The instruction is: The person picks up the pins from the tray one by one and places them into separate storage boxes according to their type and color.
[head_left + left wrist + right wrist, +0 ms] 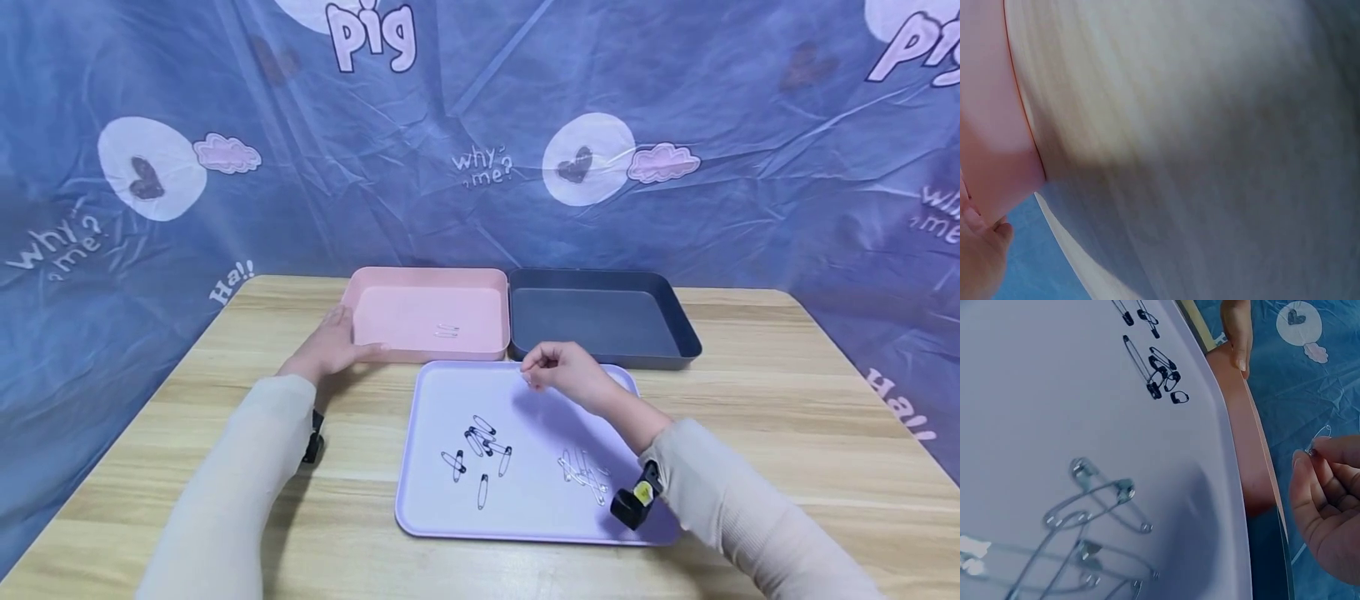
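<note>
Lavender tray [420, 500], lower centre: black pins [477, 446] and silver pins [582, 473] remain unsorted. Right hand [570, 375], mid-frame: pinches one silver safety pin [1317, 442]. Left hand [330, 346] rests flat against pink tray [382, 287], upper centre, holding two silver pins [447, 331]. Dark tray [675, 312]: nothing visible inside. Sorting judged barely begun.

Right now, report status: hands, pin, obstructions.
Left hand open, resting on pink tray. Right hand pinches silver safety pin above lilac tray. Nothing blocks either tray.
</note>
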{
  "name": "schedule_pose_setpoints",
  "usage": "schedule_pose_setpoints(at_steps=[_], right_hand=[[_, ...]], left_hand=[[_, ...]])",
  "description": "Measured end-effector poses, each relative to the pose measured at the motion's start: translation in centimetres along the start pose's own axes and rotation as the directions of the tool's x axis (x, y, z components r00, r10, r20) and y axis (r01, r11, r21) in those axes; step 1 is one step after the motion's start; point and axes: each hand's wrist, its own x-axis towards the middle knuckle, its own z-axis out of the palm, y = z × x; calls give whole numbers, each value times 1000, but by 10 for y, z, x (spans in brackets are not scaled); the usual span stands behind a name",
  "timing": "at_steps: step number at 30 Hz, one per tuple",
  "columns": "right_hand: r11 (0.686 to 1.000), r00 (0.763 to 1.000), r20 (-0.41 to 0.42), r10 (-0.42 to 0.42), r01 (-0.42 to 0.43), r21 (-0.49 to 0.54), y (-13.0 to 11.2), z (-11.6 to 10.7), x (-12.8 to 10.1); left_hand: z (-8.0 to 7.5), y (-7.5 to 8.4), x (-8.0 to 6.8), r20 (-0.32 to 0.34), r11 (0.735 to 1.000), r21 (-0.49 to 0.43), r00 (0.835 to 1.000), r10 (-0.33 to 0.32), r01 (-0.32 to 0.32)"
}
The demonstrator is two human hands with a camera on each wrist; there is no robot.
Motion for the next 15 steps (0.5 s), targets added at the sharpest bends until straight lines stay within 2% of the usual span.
schedule_pose_setpoints(at_steps=[15], right_hand=[[998,999,-34,-8,10,65,-4,15,27]], left_hand=[[-4,4,-3,3,999,32,1000,17,-17]])
